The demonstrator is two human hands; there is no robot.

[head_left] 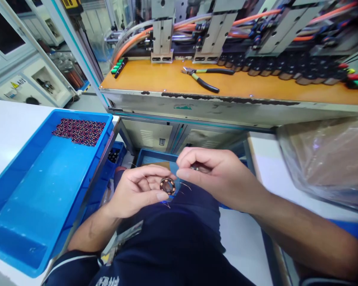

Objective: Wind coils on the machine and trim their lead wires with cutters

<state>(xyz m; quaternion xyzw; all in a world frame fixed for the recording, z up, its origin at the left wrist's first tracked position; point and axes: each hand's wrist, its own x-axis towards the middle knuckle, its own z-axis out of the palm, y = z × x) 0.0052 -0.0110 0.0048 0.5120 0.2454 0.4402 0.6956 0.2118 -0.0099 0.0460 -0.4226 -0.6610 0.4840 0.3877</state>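
Apparently working at the fine wires (186,185) of the ring (168,186), in front of the torso. Next, likely calling for a steady left hold and a light right pinch. Gripping the ring between thumb and fingers of the left hand (134,191); holding the right hand (220,174) curled, thumb near forefinger, impossible to tell on what. Counting one ring, one pliers (204,83), one large tray (47,174), countless parts (80,131) inside.

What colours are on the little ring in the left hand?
The little ring is blackish, with copper-coloured patches around it; the head view shows it best.
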